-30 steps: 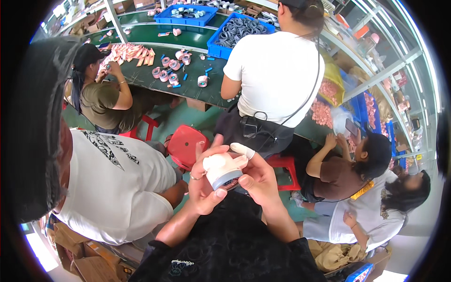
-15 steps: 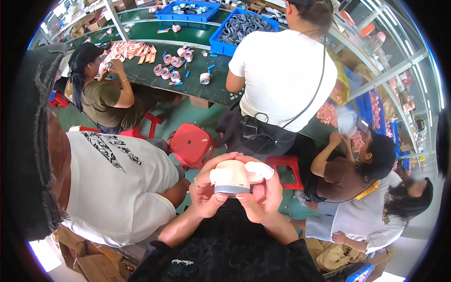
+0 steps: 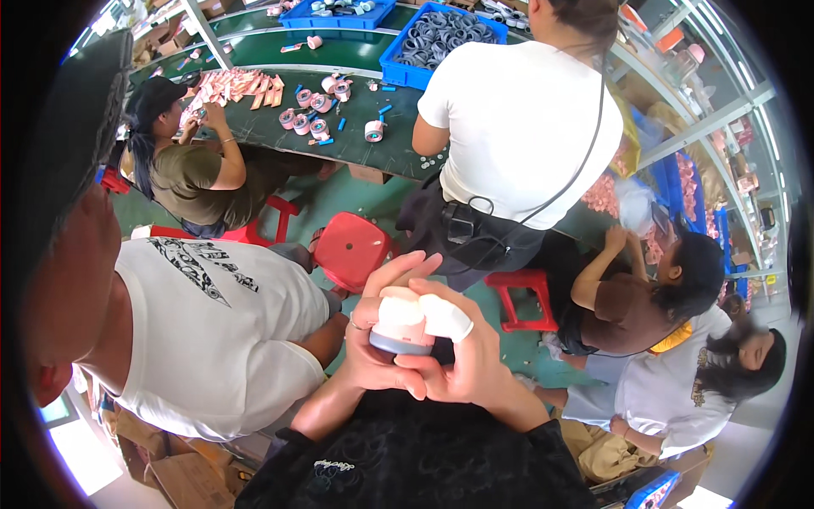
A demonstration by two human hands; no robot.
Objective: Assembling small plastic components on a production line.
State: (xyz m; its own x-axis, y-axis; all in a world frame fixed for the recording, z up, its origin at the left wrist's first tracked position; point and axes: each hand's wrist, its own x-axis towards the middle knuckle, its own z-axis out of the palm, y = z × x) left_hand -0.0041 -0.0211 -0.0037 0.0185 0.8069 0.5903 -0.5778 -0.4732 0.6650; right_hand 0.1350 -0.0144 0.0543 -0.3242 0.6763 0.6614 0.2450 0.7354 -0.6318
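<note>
In front of my chest, both hands are around a small rounded pink plastic housing (image 3: 398, 316) with a dark grey ring (image 3: 398, 343) at its lower edge. My left hand (image 3: 365, 360) cups its left side and underside, with a ring on one finger and the fingertips raised behind the part. White wrapping (image 3: 447, 318) covers a fingertip of my right hand (image 3: 475, 360), which presses against the housing's right side. Both thumbs lie near the grey ring. The housing sits slightly tilted, its far side hidden by fingers.
A green worktable (image 3: 254, 127) ahead carries similar pink parts (image 3: 320, 102) and small blue pieces. Beyond stands a blue crate (image 3: 441, 42) of grey rings. Co-workers stand or sit close on both sides. Red stools (image 3: 352, 250) occupy the floor ahead.
The housing has moved slightly left and tilted. My right wrapped finger has shifted over its right side, and my left fingertips have lifted. The person at my left has leaned further into view.
</note>
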